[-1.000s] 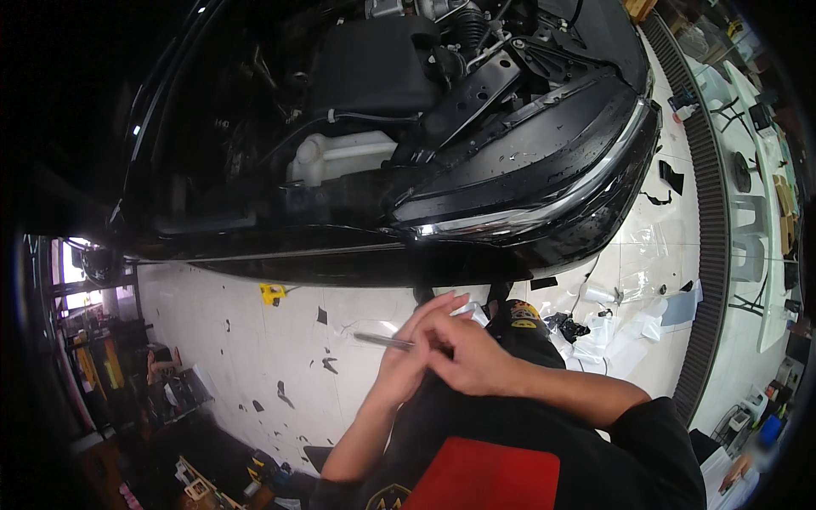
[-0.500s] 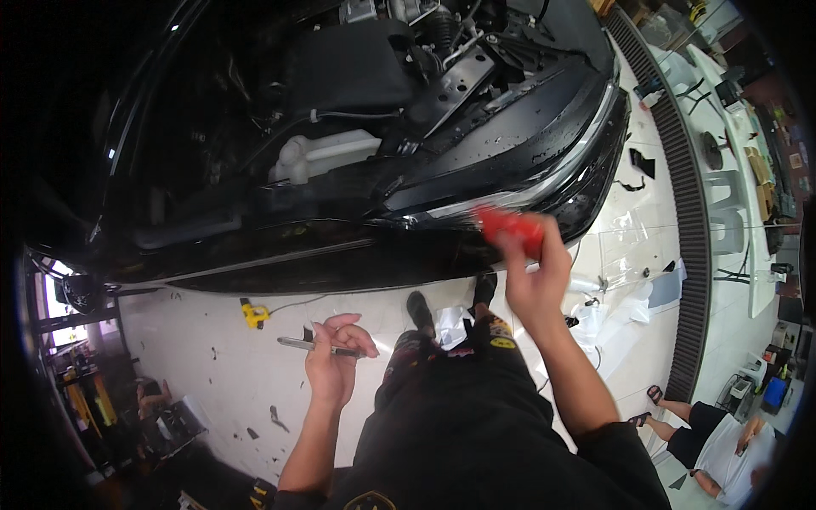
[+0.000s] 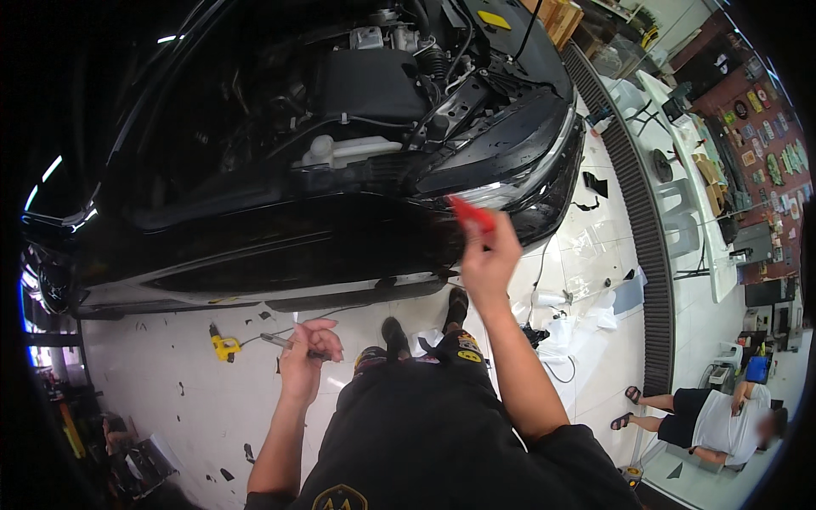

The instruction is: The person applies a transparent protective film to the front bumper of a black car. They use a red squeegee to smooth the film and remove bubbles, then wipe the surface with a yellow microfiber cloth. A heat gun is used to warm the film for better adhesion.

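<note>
The right hand (image 3: 486, 263) is pinching a red squeegee (image 3: 472, 214) in closed fingers — light, stiff, probably best gripped at its back edge; the left hand (image 3: 306, 348) is clasping a slim, rigid cutter (image 3: 279, 341).

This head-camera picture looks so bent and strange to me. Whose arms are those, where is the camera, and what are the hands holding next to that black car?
The camera sits on a person's head and looks down, so the two bare arms rising from the bottom edge are that person's own. Its wide lens bends straight lines near the rim. The right hand is raised toward the black car and pinches a small red flat tool. The left hand hangs lower and holds a thin silver tool like a pen or knife; I cannot tell which. The car's bonnet is open. On the white floor lie a small yellow tool and dark scraps. Another person sits at lower right.
</note>
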A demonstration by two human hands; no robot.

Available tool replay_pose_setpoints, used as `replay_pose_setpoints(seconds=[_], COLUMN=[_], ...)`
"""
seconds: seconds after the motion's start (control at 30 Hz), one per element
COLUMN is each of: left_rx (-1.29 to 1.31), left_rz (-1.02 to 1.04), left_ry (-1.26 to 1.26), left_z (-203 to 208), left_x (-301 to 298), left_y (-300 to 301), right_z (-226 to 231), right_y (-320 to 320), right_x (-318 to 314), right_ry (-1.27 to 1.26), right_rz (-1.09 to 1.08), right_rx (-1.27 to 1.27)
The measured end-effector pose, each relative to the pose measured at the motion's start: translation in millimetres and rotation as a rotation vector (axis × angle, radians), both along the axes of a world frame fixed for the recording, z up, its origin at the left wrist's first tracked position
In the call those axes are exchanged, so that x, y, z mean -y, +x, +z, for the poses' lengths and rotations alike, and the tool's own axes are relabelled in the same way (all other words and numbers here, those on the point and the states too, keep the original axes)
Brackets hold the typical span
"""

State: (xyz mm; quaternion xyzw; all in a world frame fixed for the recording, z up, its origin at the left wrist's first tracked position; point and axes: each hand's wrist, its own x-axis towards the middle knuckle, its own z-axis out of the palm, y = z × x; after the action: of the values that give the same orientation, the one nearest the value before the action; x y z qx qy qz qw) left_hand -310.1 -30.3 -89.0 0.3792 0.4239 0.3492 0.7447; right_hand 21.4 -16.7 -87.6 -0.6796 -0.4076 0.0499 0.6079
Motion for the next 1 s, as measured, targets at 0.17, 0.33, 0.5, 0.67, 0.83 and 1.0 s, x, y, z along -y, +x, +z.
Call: replay_pose_setpoints(seconds=[0.17,0.33,0.5,0.67,0.83,1.0], left_rx=[0.002,0.042,0.043,0.054,0.043,0.064], left_rz=[-0.057,-0.127,-0.183,-0.217,-0.199,-0.170], left_ry=[-0.035,-0.029,0.000,-0.019,0.002,0.032], left_z=[-12.0,-24.8,-35.6,-44.9,-43.7,-42.6], left_x=[-1.0,-1.4,-0.7,-3.6,-15.6,-22.8], left_y=[-2.0,5.6,-1.8,-1.5,-1.1,2.1], right_z=[27.1,15.4,25.8,17.1,27.0,49.6], right_y=[-21.6,-15.2,12.4,50.5,44.3,44.7], right_x=[-8.0,-14.9,19.1,13.0,-14.4,-8.1], right_ry=[-0.122,-0.047,-0.013,-0.096,-0.110,-0.115], right_rz=[0.095,-0.029,-0.041,0.140,0.188,0.137], right_rx=[0.281,0.089,0.617,1.023,1.018,0.982])
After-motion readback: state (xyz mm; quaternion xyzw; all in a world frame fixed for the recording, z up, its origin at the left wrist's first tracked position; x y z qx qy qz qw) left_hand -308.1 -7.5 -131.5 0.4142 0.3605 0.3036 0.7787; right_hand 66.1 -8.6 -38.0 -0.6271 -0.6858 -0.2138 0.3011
